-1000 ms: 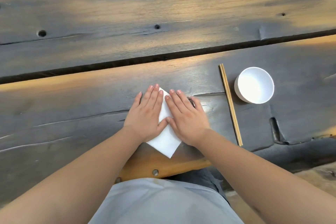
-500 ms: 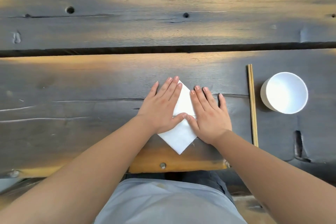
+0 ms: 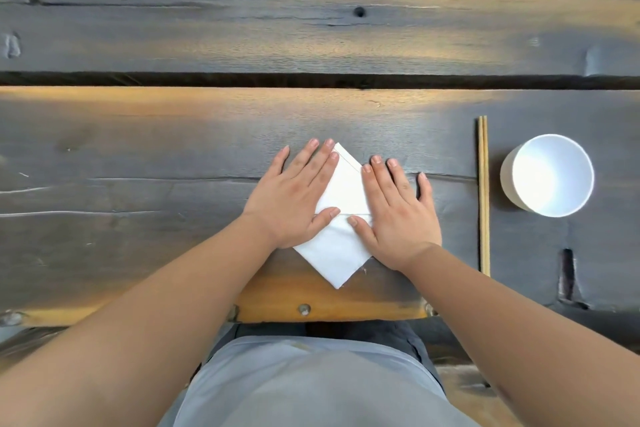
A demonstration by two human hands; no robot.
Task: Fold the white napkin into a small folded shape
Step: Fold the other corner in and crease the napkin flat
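The white napkin (image 3: 343, 215) lies on the dark wooden table (image 3: 173, 156) as a diamond, one corner pointing toward me at the near edge. A horizontal crease crosses its middle. My left hand (image 3: 294, 194) presses flat on its left half, fingers straight. My right hand (image 3: 398, 211) presses flat on its right half, fingers spread. Both thumbs lie along the crease, tips a little apart. The napkin's left and right corners are hidden under my palms.
A pair of wooden chopsticks (image 3: 483, 194) lies to the right of my right hand, pointing away from me. Beyond them stands a white bowl (image 3: 549, 175). A dark gap (image 3: 311, 80) between planks runs across the table farther back.
My hands have slid a little apart, so more of the napkin and its crease show between them. The view has also shifted.
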